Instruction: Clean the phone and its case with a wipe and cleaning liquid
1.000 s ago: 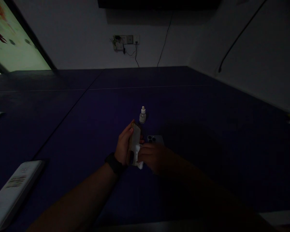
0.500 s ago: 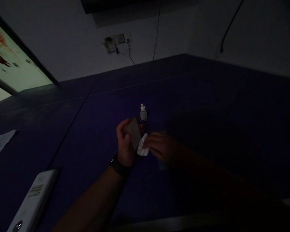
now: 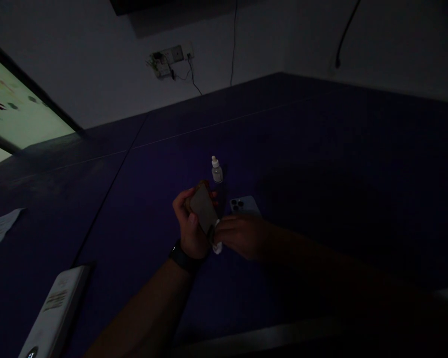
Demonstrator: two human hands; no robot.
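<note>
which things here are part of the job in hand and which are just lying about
Part of the job:
case, in the left hand
tissue, in the right hand
bottle, standing nearby, probably
phone, partly hidden by the right hand, probably

Just lying about, it seems:
paper, at far left
white box, at lower left

A dark watch (image 3: 182,257) (broad-banded) circles the left wrist (image 3: 176,276).
</note>
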